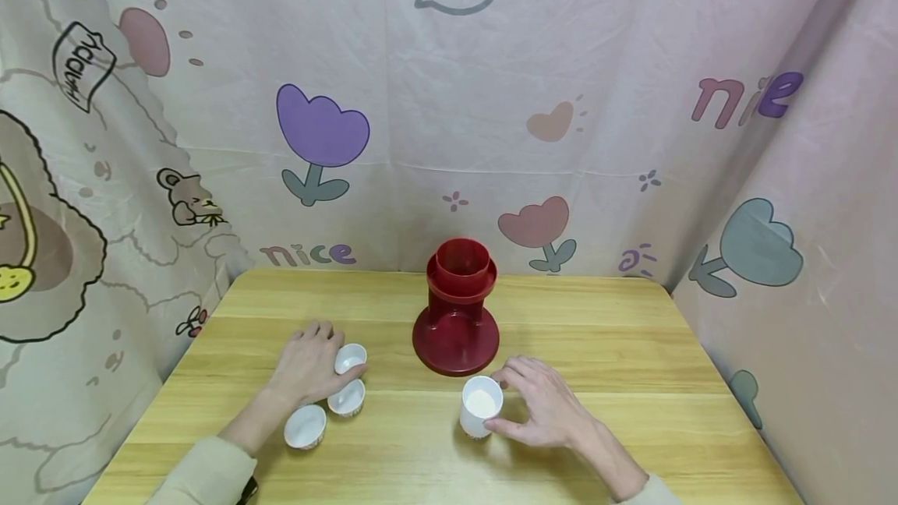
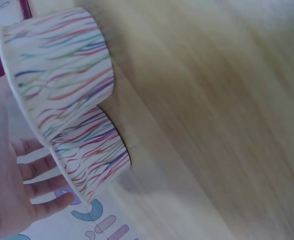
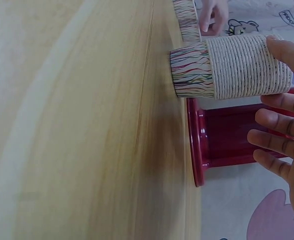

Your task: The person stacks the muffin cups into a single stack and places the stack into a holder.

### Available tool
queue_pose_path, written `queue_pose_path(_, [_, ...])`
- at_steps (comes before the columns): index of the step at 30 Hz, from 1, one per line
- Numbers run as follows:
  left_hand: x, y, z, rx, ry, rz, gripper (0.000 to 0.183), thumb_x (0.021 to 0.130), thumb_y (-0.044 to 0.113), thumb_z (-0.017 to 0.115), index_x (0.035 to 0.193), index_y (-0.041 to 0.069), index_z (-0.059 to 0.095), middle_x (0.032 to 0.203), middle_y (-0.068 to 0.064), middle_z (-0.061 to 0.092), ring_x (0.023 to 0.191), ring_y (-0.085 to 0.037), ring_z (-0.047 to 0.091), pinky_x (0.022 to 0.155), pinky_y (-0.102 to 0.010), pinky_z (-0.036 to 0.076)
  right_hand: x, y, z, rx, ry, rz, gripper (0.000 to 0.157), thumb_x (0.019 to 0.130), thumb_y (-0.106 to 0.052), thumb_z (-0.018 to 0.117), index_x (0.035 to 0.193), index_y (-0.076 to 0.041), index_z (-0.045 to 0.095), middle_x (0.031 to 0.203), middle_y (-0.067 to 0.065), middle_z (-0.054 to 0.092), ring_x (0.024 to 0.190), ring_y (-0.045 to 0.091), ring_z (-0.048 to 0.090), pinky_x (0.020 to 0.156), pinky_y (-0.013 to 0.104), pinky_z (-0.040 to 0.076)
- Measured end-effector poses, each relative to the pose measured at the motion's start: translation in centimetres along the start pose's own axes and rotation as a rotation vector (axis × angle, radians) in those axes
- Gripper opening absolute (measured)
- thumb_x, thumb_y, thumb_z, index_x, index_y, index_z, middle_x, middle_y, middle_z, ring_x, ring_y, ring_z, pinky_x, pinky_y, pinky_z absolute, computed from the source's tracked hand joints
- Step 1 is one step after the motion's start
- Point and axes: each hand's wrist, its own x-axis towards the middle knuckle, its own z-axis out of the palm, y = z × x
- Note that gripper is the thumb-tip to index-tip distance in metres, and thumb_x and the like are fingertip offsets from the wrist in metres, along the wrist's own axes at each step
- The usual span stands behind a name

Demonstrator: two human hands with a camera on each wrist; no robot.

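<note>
Loose cups (image 1: pixel 305 427): paper, matt, smooth walls with a printed wavy-line pattern. Cup stack (image 3: pixel 249 67): same matt paper, side looks ribbed and rough from layered rims. Pedestal stand (image 1: pixel 456 345): looks like plastic, smooth, glossy, catches highlights. Counter (image 1: pixel 603 341): wood-grain, smooth, slight sheen. Curtain (image 1: pixel 435 123): printed cloth, mostly matt, creased. Sleeve (image 1: pixel 203 474): matt cloth.
</note>
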Motion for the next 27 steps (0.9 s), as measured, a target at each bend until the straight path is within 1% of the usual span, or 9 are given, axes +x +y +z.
queue_pose_path(4, [0.11,0.15,-0.06,0.004,0.001,0.01,0.062,0.083,0.071,0.073,0.091,0.01,0.07,0.094,-0.011,0.067,0.087,-0.027,0.061,0.069,-0.04,0.053,-0.05,0.02,0.07,0.001,0.0,0.003,0.045,0.087,-0.063,0.076,0.11,-0.024,0.069,0.097,-0.016,0.063,0.091,0.0,0.058,0.08,0.022,0.054])
queue_pose_path(10, [0.21,0.32,0.05,0.019,-0.011,0.026,0.062,0.082,0.072,0.073,0.091,0.01,0.07,0.089,-0.008,0.065,0.081,-0.025,0.06,0.066,-0.039,0.052,-0.11,0.04,0.06,-0.001,-0.007,0.003,0.046,0.087,-0.063,0.075,0.11,-0.024,0.069,0.096,-0.015,0.063,0.091,0.0,0.058,0.081,0.022,0.054])
queue_pose_path(17, [0.37,0.35,0.18,0.024,-0.026,0.023,0.061,0.083,0.071,0.073,0.088,0.01,0.069,0.083,-0.005,0.062,0.077,-0.023,0.058,0.063,-0.037,0.049,0.03,-0.1,-0.2,0.007,-0.014,0.003,0.047,0.086,-0.064,0.076,0.11,-0.024,0.069,0.096,-0.013,0.064,0.091,0.0,0.058,0.081,0.021,0.053])
queue_pose_path(20, [0.47,0.39,0.15,0.028,-0.029,0.021,0.06,0.083,0.069,0.074,0.088,0.009,0.07,0.083,-0.006,0.062,0.078,-0.024,0.058,0.063,-0.038,0.049,0.1,-0.15,-0.3,0.01,-0.019,0.005,0.048,0.086,-0.065,0.075,0.111,-0.025,0.069,0.096,-0.015,0.064,0.091,0.0,0.058,0.082,0.02,0.053])
queue_pose_path(23, [0.54,0.51,0.03,0.034,-0.03,0.025,0.059,0.083,0.067,0.074,0.088,0.008,0.072,0.086,-0.007,0.065,0.08,-0.025,0.06,0.065,-0.039,0.052,0.09,-0.17,-0.32,0.009,-0.021,0.009,0.048,0.086,-0.065,0.075,0.111,-0.025,0.069,0.097,-0.016,0.062,0.091,0.0,0.058,0.082,0.021,0.053])
queue_pose_path(27, [0.68,0.69,-0.07,0.047,-0.03,0.032,0.058,0.085,0.064,0.074,0.091,0.006,0.073,0.088,-0.01,0.068,0.082,-0.027,0.061,0.065,-0.039,0.054,0.04,-0.14,-0.34,0.011,-0.029,0.015,0.048,0.086,-0.065,0.074,0.111,-0.025,0.069,0.097,-0.014,0.064,0.091,0.0,0.058,0.083,0.021,0.053])
